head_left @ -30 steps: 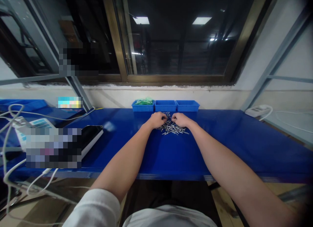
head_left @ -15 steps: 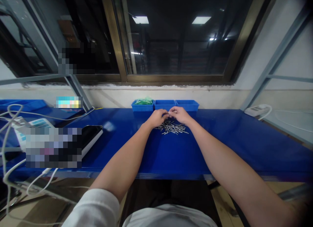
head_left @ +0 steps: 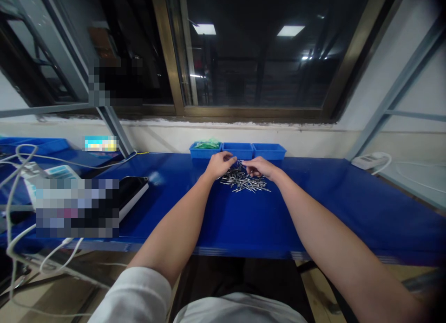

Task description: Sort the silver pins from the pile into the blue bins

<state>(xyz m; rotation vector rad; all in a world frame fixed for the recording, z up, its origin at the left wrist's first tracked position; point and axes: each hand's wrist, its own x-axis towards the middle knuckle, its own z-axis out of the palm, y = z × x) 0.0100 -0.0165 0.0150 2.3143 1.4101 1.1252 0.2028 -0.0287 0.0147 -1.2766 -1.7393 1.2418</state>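
Over the loose pile of metal pins (head_left: 246, 184), the left hand (head_left: 220, 165) and right hand (head_left: 262, 167) sit slightly apart, fingers curled, though I cannot tell if they clamp any pin. A careless sweep could scatter pins across the smooth blue table (head_left: 244, 225), whose far edge holds three blue trays (head_left: 237, 154) below a dark window (head_left: 272, 72)

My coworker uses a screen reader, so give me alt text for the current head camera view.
A person's left hand and right hand are at a loose pile of thin metal rods on a blue table. Beyond them stand three blue bins in a row, the leftmost holding something green.
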